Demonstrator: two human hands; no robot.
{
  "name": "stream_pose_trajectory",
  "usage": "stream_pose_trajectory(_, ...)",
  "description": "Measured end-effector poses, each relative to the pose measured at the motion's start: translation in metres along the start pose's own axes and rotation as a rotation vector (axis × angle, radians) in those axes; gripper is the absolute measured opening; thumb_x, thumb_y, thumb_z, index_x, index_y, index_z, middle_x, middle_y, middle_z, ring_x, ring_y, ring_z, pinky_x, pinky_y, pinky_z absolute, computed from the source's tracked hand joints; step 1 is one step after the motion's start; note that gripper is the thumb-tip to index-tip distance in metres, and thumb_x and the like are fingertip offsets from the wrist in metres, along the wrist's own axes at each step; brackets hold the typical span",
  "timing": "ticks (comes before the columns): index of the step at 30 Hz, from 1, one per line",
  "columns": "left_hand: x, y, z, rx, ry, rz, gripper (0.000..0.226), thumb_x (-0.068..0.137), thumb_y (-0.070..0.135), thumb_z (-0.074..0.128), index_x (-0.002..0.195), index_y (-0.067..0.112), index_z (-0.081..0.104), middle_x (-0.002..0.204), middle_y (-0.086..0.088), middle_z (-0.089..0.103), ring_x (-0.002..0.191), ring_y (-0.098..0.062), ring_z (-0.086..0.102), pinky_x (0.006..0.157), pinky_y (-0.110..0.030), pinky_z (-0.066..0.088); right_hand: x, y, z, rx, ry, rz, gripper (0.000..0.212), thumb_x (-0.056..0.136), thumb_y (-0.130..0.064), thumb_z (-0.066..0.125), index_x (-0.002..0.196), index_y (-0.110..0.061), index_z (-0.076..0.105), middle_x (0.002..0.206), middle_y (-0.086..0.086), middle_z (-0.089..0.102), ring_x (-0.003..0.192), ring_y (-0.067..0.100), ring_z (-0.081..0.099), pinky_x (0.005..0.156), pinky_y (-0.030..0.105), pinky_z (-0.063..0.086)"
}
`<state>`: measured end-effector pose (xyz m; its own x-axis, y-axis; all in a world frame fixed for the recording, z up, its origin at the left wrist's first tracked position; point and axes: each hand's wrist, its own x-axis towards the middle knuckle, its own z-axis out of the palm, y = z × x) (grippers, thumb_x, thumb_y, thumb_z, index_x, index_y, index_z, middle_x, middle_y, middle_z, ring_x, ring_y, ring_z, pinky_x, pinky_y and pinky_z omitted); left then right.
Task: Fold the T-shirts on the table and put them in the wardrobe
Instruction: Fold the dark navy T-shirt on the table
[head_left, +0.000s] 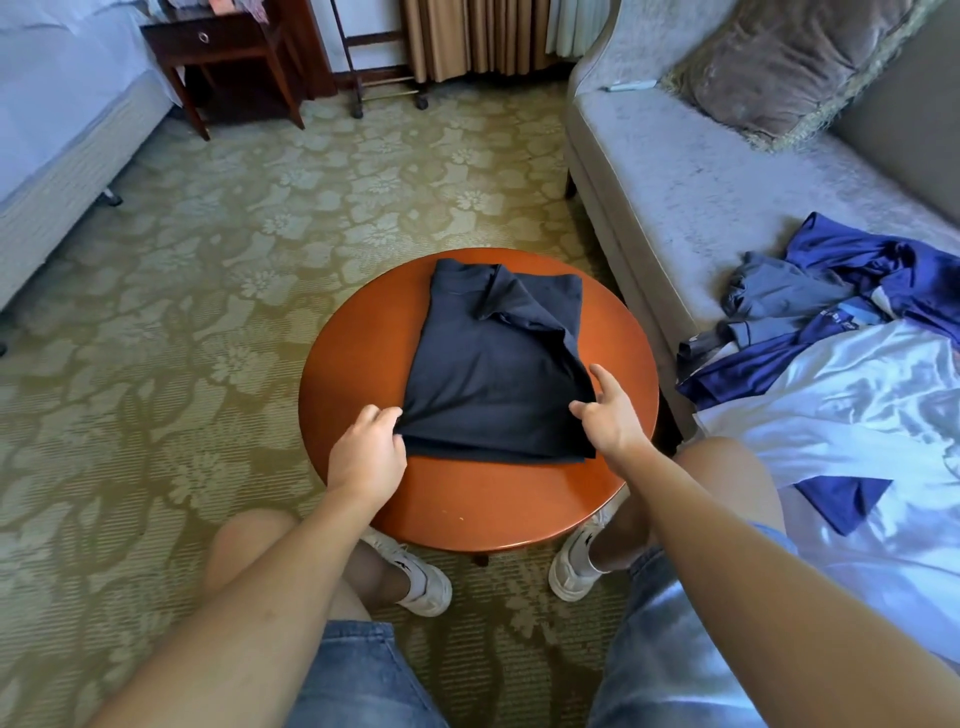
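Head camera looked down at two bare arms reaching out over the knees. The left hand (366, 457) had curled fingers and pinched the near left corner of the dark T-shirt (493, 374). The right hand (608, 415) had its fingers spread wide and touched the near right corner. The folded T-shirt lay flat on the round table (467, 509). On the right, a pile of blue and white clothes (831, 338) lay on the sofa (675, 182). Far left stood a bed (52, 130) and a small dark cabinet (223, 41).

hotel-style bedroom, bed (57, 130), nightstand (218, 47), sofa (701, 197), floral carpet (208, 312)
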<state>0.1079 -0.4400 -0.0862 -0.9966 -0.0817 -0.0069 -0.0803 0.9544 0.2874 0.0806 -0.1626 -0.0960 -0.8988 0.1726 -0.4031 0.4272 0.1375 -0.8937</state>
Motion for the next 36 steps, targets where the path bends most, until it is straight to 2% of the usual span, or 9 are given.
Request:
stream_pose_trajectory(4, -0.003, -0.003, 0.001, -0.211, 0.14, -0.036, 0.024, 0.092, 0.003, 0.057, 0.113, 0.005, 0.068, 0.11, -0.013, 0.061, 0.095, -0.036, 0.061, 0.082, -0.039, 0.047, -0.018, -0.003, 0.004, -0.029, 0.009, -0.062, 0.067, 0.093, 0.0, 0.054, 0.152, -0.021, 0.029, 0.149, 0.005, 0.041, 0.14, 0.022, 0.036, 0.116, 0.041, 0.031)
stream_pose_trajectory(8, -0.011, -0.01, 0.003, -0.259, 0.219, -0.049, 0.018, 0.088, -0.002, 0.06, 0.103, 0.004, 0.069, 0.104, -0.014, 0.061, 0.088, -0.037, 0.06, 0.077, -0.04, 0.047, -0.023, -0.001, 0.004, -0.076, 0.044, -0.093, 0.065, 0.092, 0.002, 0.056, 0.15, -0.02, 0.035, 0.142, 0.001, 0.048, 0.135, 0.02, 0.042, 0.113, 0.033, 0.033)
stream_pose_trajectory(13, -0.017, -0.009, 0.009, -0.097, 0.003, -0.075, 0.029, 0.084, 0.003, 0.057, 0.109, 0.015, 0.066, 0.116, -0.003, 0.057, 0.113, -0.029, 0.049, 0.093, -0.038, 0.038, -0.025, 0.002, 0.006, -0.295, 0.084, -0.123, 0.059, 0.094, -0.007, 0.056, 0.148, -0.021, 0.038, 0.14, 0.008, 0.042, 0.126, 0.026, 0.045, 0.1, 0.025, 0.033)
stream_pose_trajectory(15, -0.014, 0.003, 0.004, -0.093, 0.023, -0.109, 0.035, 0.081, 0.008, 0.057, 0.114, 0.02, 0.062, 0.123, 0.0, 0.051, 0.12, -0.026, 0.042, 0.099, -0.039, 0.033, -0.024, 0.0, 0.006, -0.3, 0.099, -0.113, 0.059, 0.094, -0.008, 0.057, 0.148, -0.02, 0.038, 0.139, 0.008, 0.038, 0.124, 0.026, 0.045, 0.098, 0.022, 0.031)
stream_pose_trajectory(19, -0.002, 0.036, 0.009, -0.144, 0.029, -0.088, 0.04, 0.094, 0.022, 0.052, 0.134, 0.02, 0.051, 0.14, -0.005, 0.041, 0.129, -0.027, 0.036, 0.103, -0.042, 0.034, -0.022, -0.002, 0.006, -0.334, 0.101, -0.13, 0.061, 0.091, -0.009, 0.059, 0.148, -0.02, 0.038, 0.144, 0.006, 0.046, 0.132, 0.026, 0.044, 0.11, 0.034, 0.035)
stream_pose_trajectory(23, 0.015, 0.045, 0.019, -0.151, -0.056, -0.215, 0.051, 0.099, 0.04, 0.046, 0.147, 0.022, 0.037, 0.149, -0.008, 0.034, 0.134, -0.03, 0.034, 0.104, -0.044, 0.036, -0.021, -0.01, 0.009, -0.373, 0.113, -0.17, 0.057, 0.091, -0.002, 0.052, 0.144, -0.02, 0.041, 0.139, 0.005, 0.054, 0.126, 0.027, 0.049, 0.099, 0.029, 0.038)
stream_pose_trajectory(28, 0.044, 0.04, 0.013, -0.229, -0.027, -0.374, 0.055, 0.097, 0.036, 0.056, 0.143, 0.013, 0.038, 0.137, -0.014, 0.051, 0.126, -0.033, 0.048, 0.096, -0.043, 0.044, -0.015, -0.004, 0.015, -0.556, 0.129, -0.169, 0.056, 0.096, -0.01, 0.046, 0.149, -0.02, 0.032, 0.147, 0.006, 0.045, 0.132, 0.029, 0.045, 0.104, 0.034, 0.038)
stream_pose_trajectory(31, 0.046, 0.04, 0.018, -0.147, -0.034, -0.272, 0.041, 0.101, 0.029, 0.049, 0.137, 0.011, 0.046, 0.129, -0.012, 0.059, 0.12, -0.033, 0.054, 0.091, -0.04, 0.045, -0.012, -0.003, 0.017, -0.637, 0.152, -0.19, 0.053, 0.098, -0.013, 0.043, 0.149, -0.021, 0.031, 0.145, 0.006, 0.046, 0.128, 0.03, 0.047, 0.1, 0.035, 0.04)
stream_pose_trajectory(36, 0.047, 0.03, 0.026, -0.26, 0.189, -0.197, 0.03, 0.103, 0.017, 0.041, 0.128, 0.008, 0.055, 0.124, -0.012, 0.062, 0.113, -0.032, 0.058, 0.093, -0.041, 0.041, -0.007, 0.004, 0.023, -0.71, 0.224, -0.255, 0.047, 0.099, -0.014, 0.039, 0.145, -0.02, 0.033, 0.131, 0.011, 0.049, 0.108, 0.036, 0.055, 0.087, 0.041, 0.047)
